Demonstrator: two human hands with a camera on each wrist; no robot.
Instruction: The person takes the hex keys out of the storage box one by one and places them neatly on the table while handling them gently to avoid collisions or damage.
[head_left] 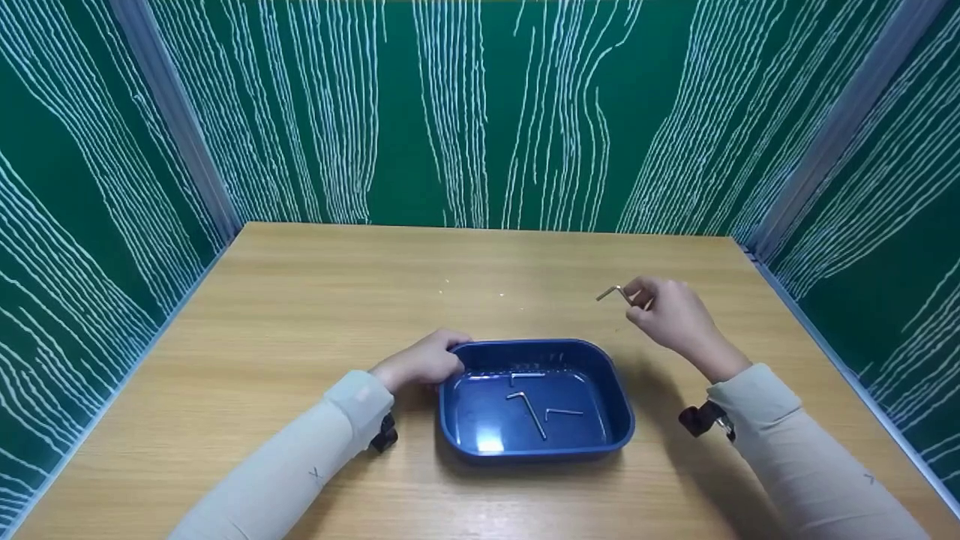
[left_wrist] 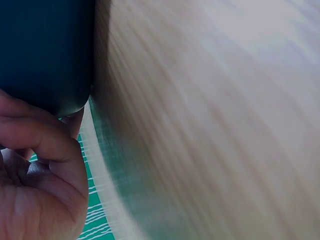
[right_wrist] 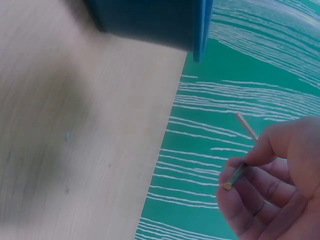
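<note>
Hex key (head_left: 607, 293) up in the air, and my right hand (head_left: 671, 311) has it: thumb and fingers pinch the metal, one bent end poking out to the left, over the bench (head_left: 300, 300) and beyond the tray's far right corner. Across to my left hand (head_left: 427, 361), clamped on the far left corner of the blue tray (head_left: 487, 397), fingers curled against its outside. So each hand grips something, and the two are well apart. Inside the tray, three more pieces: one key (head_left: 529, 375) near the far wall, a long key (head_left: 533, 415) slanting through the middle, a short key (head_left: 564, 411) to its right. Wood grain runs right across the bench, with a few pale specks (head_left: 502, 295) past the tray. Round it stand green walls (head_left: 397, 112) streaked with wavy white lines, grey posts (head_left: 178, 112) at the corners. Pale sleeves (head_left: 277, 465) on both my arms, a dark device (head_left: 385, 435) at each wrist.
</note>
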